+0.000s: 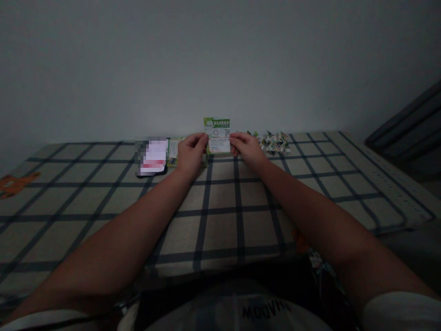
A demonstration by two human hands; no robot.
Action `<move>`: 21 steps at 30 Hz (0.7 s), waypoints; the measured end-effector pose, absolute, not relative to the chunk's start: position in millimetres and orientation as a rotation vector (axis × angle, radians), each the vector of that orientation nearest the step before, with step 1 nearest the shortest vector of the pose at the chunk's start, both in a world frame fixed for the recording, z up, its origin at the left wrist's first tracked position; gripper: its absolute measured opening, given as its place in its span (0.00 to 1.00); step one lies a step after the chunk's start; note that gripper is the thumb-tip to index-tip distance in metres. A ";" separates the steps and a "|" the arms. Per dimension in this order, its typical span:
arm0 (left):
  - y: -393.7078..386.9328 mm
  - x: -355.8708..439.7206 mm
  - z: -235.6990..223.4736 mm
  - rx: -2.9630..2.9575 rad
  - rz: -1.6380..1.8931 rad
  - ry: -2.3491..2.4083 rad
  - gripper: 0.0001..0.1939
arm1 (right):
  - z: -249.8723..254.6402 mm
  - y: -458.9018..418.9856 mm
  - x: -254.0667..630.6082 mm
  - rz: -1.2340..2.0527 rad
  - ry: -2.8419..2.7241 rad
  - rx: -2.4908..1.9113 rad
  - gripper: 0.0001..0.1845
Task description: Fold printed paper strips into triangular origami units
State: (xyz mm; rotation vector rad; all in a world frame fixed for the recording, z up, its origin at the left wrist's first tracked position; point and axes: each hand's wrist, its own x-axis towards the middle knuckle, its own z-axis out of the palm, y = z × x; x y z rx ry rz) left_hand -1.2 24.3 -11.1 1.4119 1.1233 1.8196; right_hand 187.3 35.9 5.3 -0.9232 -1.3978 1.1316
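A green and white printed card point(218, 143), with a small square code and lines of print, is held up above the far side of the table. My left hand point(191, 151) pinches its left edge between thumb and fingers. On the opposite edge, my right hand point(248, 148) has the same pinch. Just left of my left hand lies another green printed sheet point(172, 151), partly hidden by that hand. Behind and beyond my right hand is a pile of folded pieces with green, white and dark print point(275, 143).
A phone with a lit, blurred screen point(153, 156) lies left of the green sheet. A checked cloth point(220, 234) covers the table, which meets a plain wall point(220, 64). An orange shape point(17, 184) is at the far left. Dark furniture point(409, 124) stands at the right.
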 end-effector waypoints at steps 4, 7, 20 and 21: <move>22.9 -1.1 -9.7 1.455 1.810 1.105 0.11 | 9.2 33.4 186.7 1.126 -1.382 -0.955 0.03; 22.3 -1.2 -9.3 1.478 1.793 1.103 0.12 | 10.9 32.2 186.5 1.130 -1.368 -0.988 0.04; 29.8 -2.2 -12.0 1.337 1.864 1.087 0.11 | 12.0 27.6 188.5 1.111 -1.514 -1.058 0.04; 29.4 -2.2 -11.9 1.336 1.861 1.098 0.10 | 12.4 27.4 188.5 1.100 -1.512 -1.066 0.03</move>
